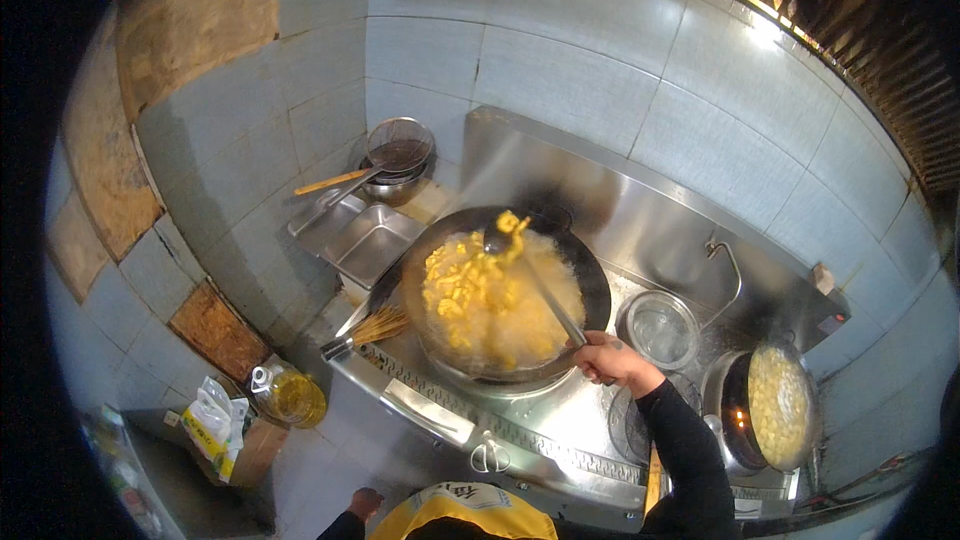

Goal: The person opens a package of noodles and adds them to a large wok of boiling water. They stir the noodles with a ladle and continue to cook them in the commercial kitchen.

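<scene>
My right hand grips the handle of a metal ladle over a large black wok. Several yellow battered pieces hang at the ladle's dark bowl, near the wok's far side. More yellow pieces lie in bubbling, steaming liquid, mostly in the wok's left half. Low in the picture, my left hand is beside the yellow apron, away from the stove; its fingers look curled, and no held thing shows.
Left of the wok are a bamboo brush, steel trays and a mesh strainer on bowls. To the right stand a round metal pot, a tap and a second wok with pale pieces. An oil bottle stands lower left.
</scene>
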Available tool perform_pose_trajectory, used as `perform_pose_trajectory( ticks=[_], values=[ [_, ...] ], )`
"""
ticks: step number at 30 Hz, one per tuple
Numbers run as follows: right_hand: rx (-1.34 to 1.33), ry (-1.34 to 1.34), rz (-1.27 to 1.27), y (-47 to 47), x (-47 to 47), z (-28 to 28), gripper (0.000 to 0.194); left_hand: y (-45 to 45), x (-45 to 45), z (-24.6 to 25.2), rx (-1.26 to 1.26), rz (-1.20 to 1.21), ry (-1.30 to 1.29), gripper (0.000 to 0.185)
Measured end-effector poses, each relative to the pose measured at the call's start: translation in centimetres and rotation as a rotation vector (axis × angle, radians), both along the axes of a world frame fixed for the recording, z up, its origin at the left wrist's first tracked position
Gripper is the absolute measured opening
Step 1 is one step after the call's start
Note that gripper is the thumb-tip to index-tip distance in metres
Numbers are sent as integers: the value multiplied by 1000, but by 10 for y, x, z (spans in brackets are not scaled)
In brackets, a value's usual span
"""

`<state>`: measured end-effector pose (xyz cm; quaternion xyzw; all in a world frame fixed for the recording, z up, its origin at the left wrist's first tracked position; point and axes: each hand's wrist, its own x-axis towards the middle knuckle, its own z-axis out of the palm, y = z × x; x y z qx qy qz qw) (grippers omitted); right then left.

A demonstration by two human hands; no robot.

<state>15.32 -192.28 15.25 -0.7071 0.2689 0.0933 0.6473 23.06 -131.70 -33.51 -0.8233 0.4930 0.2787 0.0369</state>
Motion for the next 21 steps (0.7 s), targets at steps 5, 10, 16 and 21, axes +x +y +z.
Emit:
perform_pose_trajectory(
  ticks=[5,10,16,21],
  values=[
    [-909,-240,226,-7,29,-54,32,-9,6,-11,-164,-15,-39,17],
    [-1308,-150,261,30,23,-108,48,30,20,-47,-68,25,158,25],
    [-1387,21,212,53,-85,-102,56,39,14,-58,-63,39,173,19],
    [-1303,-66,165,73,-139,-17,55,25,41,-46,175,-120,16,18]
  ],
)
